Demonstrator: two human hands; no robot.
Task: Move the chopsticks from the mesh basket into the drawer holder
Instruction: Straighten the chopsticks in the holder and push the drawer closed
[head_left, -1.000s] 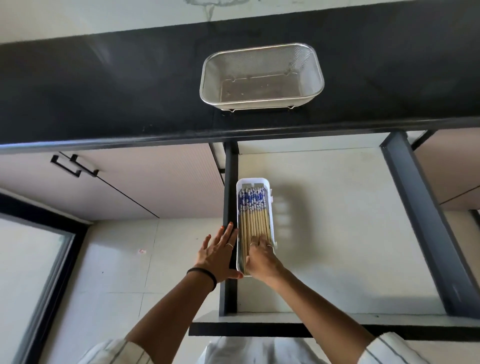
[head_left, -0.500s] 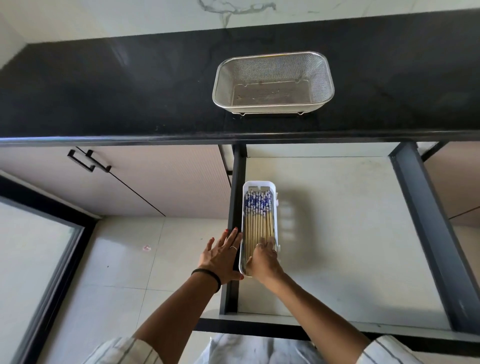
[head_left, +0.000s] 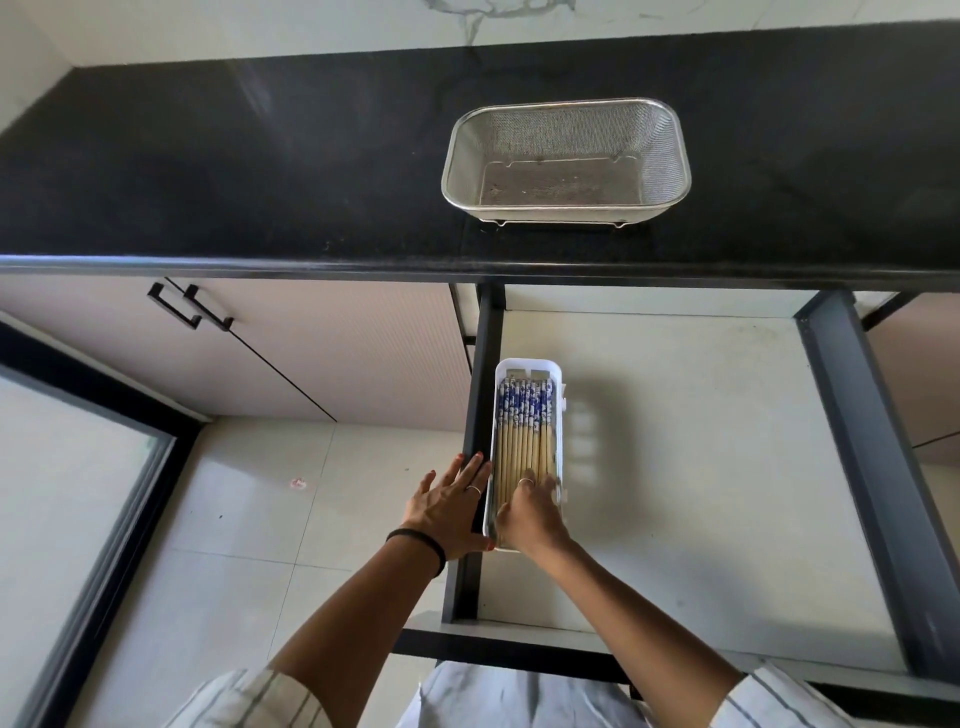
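Several wooden chopsticks (head_left: 523, 431) with blue-and-white patterned tops lie side by side in a narrow white holder (head_left: 556, 374) at the left side of the open drawer (head_left: 675, 467). My right hand (head_left: 530, 514) rests on the near ends of the chopsticks inside the holder, fingers curled down on them. My left hand (head_left: 449, 512) lies flat with fingers spread against the drawer's dark left wall, beside the holder. The steel mesh basket (head_left: 566, 124) stands on the black countertop with nothing visible in it.
The black countertop (head_left: 260, 166) runs the full width above the drawer. Closed cabinet doors with black handles (head_left: 189, 309) are to the left. The drawer's dark right rail (head_left: 872, 467) bounds a wide white drawer floor. Tiled floor lies below left.
The view has tilted so basket and drawer sit lower in the picture. Both hands stay at the near end of the holder; the right hand's fingers have shifted slightly on the chopstick ends.
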